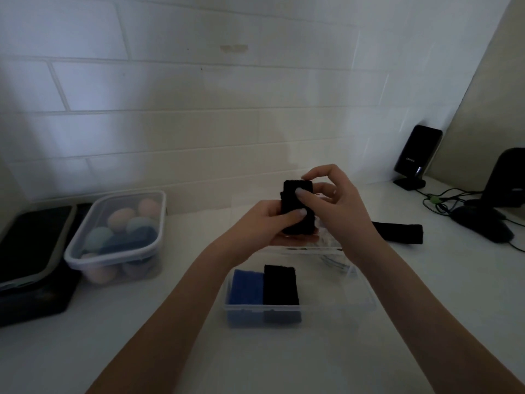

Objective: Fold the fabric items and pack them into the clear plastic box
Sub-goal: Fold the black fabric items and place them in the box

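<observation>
Up above the counter [397, 351], both hands hold one folded black cloth [298, 207]; the left hand [264, 223] cups it from the left and below, its grip closed on the lower half, thumb pressed across the front face; the right hand [338, 200] comes in from the right, its grip pinched on the upper half, thumb on the front and forefinger curled over the top edge, the other fingers loosely bent behind. The cloth stands upright, long axis vertical, broad face toward the camera; it sits between the two grips, touching both, raised over the far edge of the clear box [341, 302].

Below the wrists, the box lies open on the counter; a folded blue cloth [246, 287] and a second black cloth [280, 285] lie side by side, touching, at its left end; its right part shows bare. A black strip [400, 231] lies flat on the counter to the right of the right hand, long axis running left to right, well apart from the box. A lidded tub [119, 237] of pastel rounds stands to the left, near the wall.
</observation>
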A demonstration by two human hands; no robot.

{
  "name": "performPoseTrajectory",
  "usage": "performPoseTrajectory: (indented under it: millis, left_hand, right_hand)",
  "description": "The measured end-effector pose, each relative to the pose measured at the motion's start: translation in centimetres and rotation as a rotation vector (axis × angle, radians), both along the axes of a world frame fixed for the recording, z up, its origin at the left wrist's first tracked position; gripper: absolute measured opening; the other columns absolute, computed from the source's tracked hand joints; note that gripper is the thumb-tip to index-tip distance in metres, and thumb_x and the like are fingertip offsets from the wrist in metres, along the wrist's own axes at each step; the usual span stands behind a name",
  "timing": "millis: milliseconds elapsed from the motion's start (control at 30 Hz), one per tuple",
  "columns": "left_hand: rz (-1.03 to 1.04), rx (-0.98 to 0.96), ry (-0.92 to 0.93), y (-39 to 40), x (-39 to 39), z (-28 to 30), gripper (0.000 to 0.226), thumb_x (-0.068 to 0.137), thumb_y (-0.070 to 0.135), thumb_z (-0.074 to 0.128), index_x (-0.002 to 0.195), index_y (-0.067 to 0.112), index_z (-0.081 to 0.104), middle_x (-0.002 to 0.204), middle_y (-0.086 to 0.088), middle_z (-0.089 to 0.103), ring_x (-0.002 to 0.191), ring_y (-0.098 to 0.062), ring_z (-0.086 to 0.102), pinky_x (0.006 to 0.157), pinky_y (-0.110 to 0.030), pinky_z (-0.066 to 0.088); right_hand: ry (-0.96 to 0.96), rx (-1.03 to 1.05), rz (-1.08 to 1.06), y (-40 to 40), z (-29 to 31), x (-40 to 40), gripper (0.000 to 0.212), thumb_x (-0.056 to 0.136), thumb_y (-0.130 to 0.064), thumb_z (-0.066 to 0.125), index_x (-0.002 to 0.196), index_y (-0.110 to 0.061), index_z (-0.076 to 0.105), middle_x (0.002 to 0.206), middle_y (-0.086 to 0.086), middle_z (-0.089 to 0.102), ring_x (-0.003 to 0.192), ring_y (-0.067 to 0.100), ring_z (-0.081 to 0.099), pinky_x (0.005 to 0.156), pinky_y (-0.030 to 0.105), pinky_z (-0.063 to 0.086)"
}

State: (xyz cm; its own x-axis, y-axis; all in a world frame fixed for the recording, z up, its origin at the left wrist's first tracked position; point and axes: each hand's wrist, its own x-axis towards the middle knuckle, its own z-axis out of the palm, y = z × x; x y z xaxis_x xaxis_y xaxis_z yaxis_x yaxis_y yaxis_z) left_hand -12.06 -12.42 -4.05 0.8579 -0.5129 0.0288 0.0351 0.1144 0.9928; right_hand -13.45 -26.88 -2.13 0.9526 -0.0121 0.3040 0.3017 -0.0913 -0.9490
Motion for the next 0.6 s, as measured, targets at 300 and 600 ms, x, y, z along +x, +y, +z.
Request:
performPoseTrajectory:
  millis: [300, 600]
  left_hand:
    - [-0.03, 0.167, -0.055, 0.2, -0.5, 0.3, 0.029, 0.092, 0.027, 0.053, 0.11, 0.006, 0.063, 0.098, -0.013, 0.074, 0.091, -0.027, 0.072, 0.079, -0.031, 0.059]
    - [0.206, 0.289, -0.173, -0.4, -2.4, -0.4, 0.024, 0.092, 0.017, 0.056, 0.102, -0.003, 0.066, 0.09, -0.015, 0.071, 0.072, -0.013, 0.071, 0.061, -0.02, 0.057]
  right_hand:
    - [0.027, 0.003, -0.071, -0.2, -0.1, 0.3, 0.008, 0.086, -0.011, 0.065, 0.08, -0.009, 0.059, 0.068, 0.013, 0.065, 0.066, 0.025, 0.057, 0.063, 0.034, 0.048]
    - [0.032, -0.202, -0.142, -1.6, -1.8, -3.1, 0.012, 0.082, -0.019, 0.069, 0.077, -0.011, 0.061, 0.074, 0.019, 0.07, 0.072, 0.028, 0.069, 0.071, 0.046, 0.059]
